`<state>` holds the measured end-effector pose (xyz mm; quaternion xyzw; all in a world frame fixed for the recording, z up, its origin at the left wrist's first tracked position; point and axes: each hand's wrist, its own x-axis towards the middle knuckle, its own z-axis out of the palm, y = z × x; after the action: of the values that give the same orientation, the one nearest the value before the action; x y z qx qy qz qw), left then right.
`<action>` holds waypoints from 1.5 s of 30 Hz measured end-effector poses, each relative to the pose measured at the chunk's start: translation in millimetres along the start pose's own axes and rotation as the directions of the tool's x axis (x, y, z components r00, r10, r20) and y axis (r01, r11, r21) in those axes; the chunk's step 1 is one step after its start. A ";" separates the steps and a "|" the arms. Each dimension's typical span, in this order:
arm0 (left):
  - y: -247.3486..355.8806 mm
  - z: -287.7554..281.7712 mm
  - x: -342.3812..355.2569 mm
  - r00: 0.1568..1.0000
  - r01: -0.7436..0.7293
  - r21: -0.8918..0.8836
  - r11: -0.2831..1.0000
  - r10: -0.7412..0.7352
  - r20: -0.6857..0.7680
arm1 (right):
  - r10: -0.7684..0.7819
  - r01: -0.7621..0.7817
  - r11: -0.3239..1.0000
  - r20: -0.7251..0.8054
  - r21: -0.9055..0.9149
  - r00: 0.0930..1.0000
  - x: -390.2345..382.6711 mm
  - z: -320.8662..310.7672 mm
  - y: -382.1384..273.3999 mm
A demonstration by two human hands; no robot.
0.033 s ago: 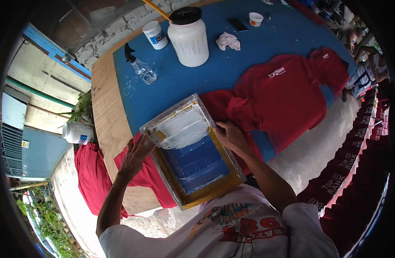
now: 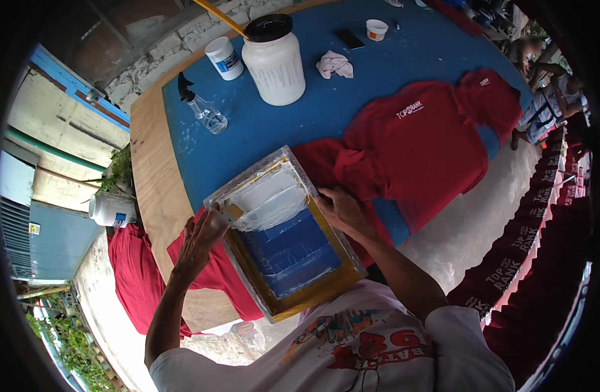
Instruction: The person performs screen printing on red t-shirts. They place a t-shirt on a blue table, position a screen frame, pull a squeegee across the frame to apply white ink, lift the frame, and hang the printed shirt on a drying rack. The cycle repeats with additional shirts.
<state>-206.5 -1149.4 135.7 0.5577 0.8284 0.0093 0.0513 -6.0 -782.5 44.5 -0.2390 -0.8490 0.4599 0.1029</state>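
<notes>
A screen-printing frame is tilted in front of my body at the near edge of the table. White ink is smeared thickly across the far part of its blue mesh. My left hand grips the left side near the far corner. On the opposite side, my right hand is closed round the frame's edge, its underside fingers hidden. Beyond my right hand, a red hooded garment with a small white print lies spread out. More red cloth hangs below my left hand.
On the blue tabletop stand a large white jar with a yellow stick, a white tub, a spray bottle, a crumpled rag, a dark phone-like slab and a small cup. Printed garments line the right; a person sits beyond.
The whole view has shifted slightly, so the table and its things appear a little further left. Both hands keep the same hold on the frame.
</notes>
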 end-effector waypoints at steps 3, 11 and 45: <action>18.8 -14.7 9.6 0.994 0.103 -0.028 0.994 -0.104 -0.029 | 0.014 -0.023 0.991 0.071 0.133 0.997 -12.2 -16.0 -11.9; 138.4 -16.1 128.2 0.889 0.055 -0.303 0.951 -0.185 -0.418 | -0.123 0.104 0.985 0.137 0.137 0.983 -28.6 -177.8 10.7; 378.5 -128.4 299.1 0.752 0.397 -0.785 0.476 -0.659 -0.020 | -0.248 0.221 0.934 0.063 0.280 0.967 161.5 -631.3 180.1</action>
<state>19.2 -724.4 268.6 0.1892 0.8780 0.4175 0.1381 159.5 -156.4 238.7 -0.0969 -0.8047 0.5669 0.1473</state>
